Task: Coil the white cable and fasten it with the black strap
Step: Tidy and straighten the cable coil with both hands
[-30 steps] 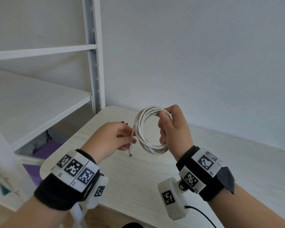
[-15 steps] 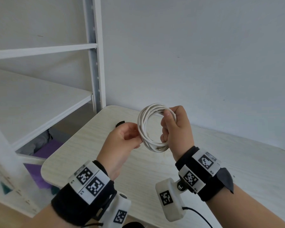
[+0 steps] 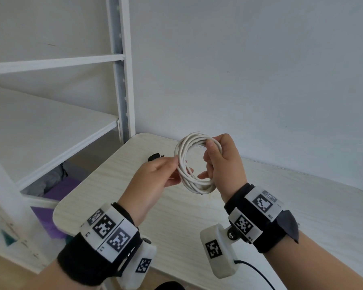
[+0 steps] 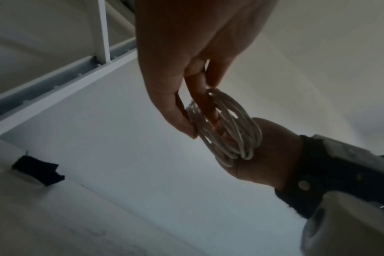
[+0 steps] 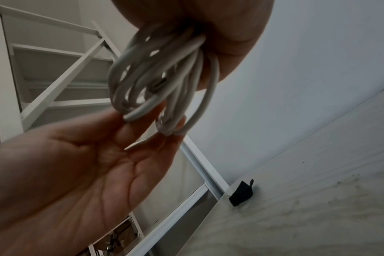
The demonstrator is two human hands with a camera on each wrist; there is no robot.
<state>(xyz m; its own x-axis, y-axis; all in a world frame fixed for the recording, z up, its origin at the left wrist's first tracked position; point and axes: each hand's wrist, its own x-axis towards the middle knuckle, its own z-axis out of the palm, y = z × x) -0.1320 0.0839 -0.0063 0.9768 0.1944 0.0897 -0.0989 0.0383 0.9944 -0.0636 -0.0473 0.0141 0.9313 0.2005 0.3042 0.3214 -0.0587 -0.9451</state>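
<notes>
The white cable (image 3: 181,158) is wound into a round coil of several loops, held in the air above the table. My right hand (image 3: 220,164) grips the coil's right side, thumb over the top strands (image 5: 164,57). My left hand (image 3: 155,176) pinches the coil's left side between thumb and fingers (image 4: 193,119), and its fingertips meet the loops (image 5: 143,117). The black strap (image 3: 154,156) lies loose on the table near its far left corner, behind my left hand (image 4: 38,170) (image 5: 241,193).
A light wood-grain table (image 3: 291,206) with rounded corners stands against a grey wall. A white metal shelf unit (image 3: 122,80) rises to the left of the table. Purple and grey items (image 3: 57,185) lie under its lower shelf.
My left hand has moved right and up from the dangling plug end to pinch the coil's left side. The loose end is now tucked into the coil. The right hand kept its grip.
</notes>
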